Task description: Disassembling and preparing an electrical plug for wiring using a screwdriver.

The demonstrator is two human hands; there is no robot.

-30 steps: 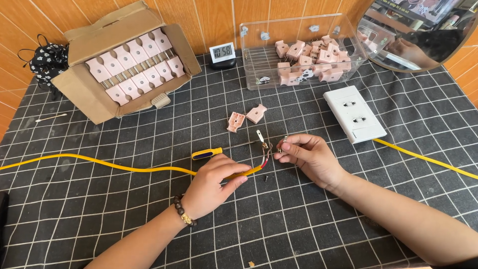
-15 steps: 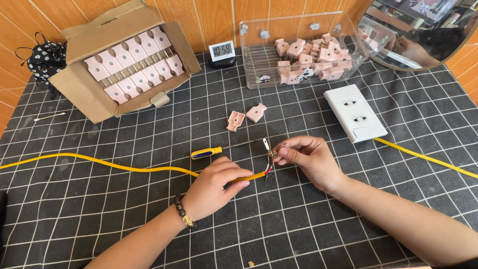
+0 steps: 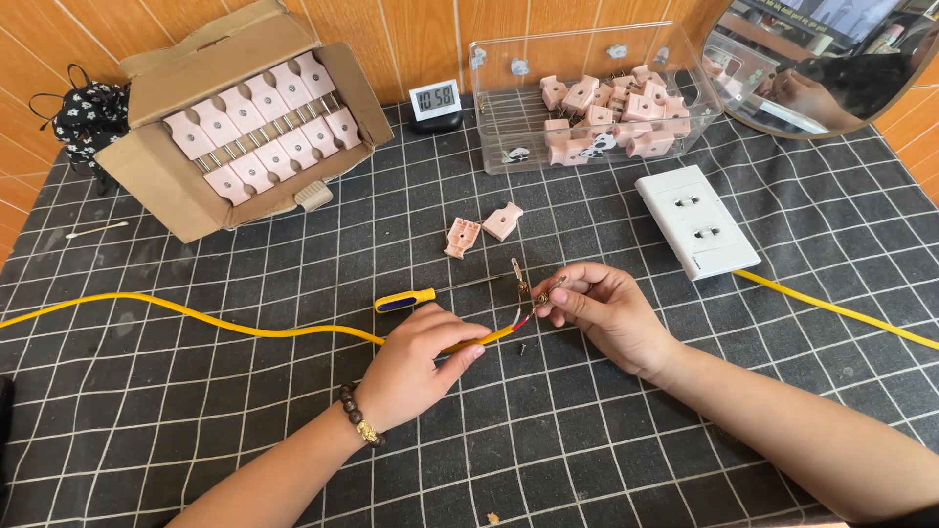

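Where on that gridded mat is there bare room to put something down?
Bare mat lies below the yellow cable at the near left, and between the cardboard box and the two loose pink plug halves. The near right, below the white socket plate, is also free. It is crowded around both hands, the left hand and right hand, and the screwdriver.

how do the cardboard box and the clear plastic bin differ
The cardboard box is brown, opaque and tipped toward the camera; the clear plastic bin is see-through and stands level. The box's pink plugs lie in neat rows; the bin's lie in a loose heap. Both hold pink plugs at the mat's far edge.
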